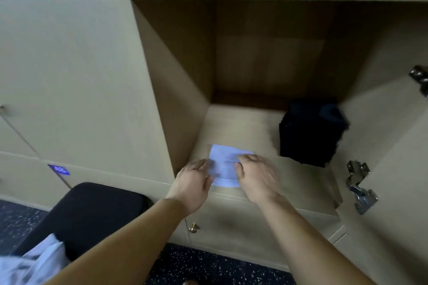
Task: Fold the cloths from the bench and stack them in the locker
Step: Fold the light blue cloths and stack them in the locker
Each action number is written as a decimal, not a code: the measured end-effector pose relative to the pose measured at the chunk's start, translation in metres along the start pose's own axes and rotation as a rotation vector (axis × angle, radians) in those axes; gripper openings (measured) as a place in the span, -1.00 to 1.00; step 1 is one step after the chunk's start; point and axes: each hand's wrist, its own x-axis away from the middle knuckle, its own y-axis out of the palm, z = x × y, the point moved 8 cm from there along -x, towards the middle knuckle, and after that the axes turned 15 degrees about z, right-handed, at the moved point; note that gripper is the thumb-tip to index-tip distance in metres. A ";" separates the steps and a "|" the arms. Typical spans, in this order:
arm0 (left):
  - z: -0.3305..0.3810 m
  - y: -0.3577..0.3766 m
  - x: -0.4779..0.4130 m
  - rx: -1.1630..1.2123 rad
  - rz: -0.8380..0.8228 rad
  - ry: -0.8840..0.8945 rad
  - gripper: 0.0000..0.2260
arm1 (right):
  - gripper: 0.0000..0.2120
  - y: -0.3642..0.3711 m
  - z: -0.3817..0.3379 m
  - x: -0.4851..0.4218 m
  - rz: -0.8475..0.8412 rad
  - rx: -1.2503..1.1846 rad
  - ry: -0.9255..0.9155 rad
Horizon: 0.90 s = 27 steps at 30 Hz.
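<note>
Locker (185,76) holds dark stack (310,132), folded cloth (223,164); left hand (194,180) grip spread, right hand (257,176) seemingly pinching cloth.

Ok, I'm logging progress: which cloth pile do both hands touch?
The pale blue folded cloth at the locker's front edge; the dark stack sits deeper right, the crumpled one on the black bench.

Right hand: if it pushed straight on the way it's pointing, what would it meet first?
The right hand is on the folded cloth; past that, probably the locker's left wall, though depth is unclear.
</note>
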 end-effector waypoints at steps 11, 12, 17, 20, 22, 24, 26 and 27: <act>-0.040 -0.131 0.140 -0.155 0.122 -0.177 -0.49 | -0.77 -0.098 -0.107 0.082 0.013 -0.099 -0.099; -0.046 -0.142 0.155 -0.169 0.135 -0.195 -0.49 | -0.77 -0.104 -0.123 0.093 0.011 -0.122 -0.126; -0.086 -0.193 0.237 -0.189 0.206 -0.311 -0.46 | -0.73 -0.125 -0.205 0.144 0.003 -0.183 -0.269; -0.118 -0.220 0.288 -0.207 0.259 -0.391 -0.49 | -0.64 -0.125 -0.249 0.171 -0.028 -0.223 -0.336; -0.141 -0.234 0.320 -0.233 0.271 -0.452 -0.50 | -0.61 -0.119 -0.275 0.187 -0.058 -0.234 -0.384; -0.163 -0.244 0.350 -0.246 0.287 -0.504 -0.50 | -0.60 -0.110 -0.296 0.200 -0.083 -0.232 -0.419; -0.182 -0.250 0.376 -0.235 0.310 -0.553 -0.50 | -0.59 -0.101 -0.313 0.211 -0.108 -0.233 -0.439; -0.191 -0.252 0.388 -0.231 0.320 -0.577 -0.50 | -0.59 -0.095 -0.321 0.215 -0.125 -0.234 -0.450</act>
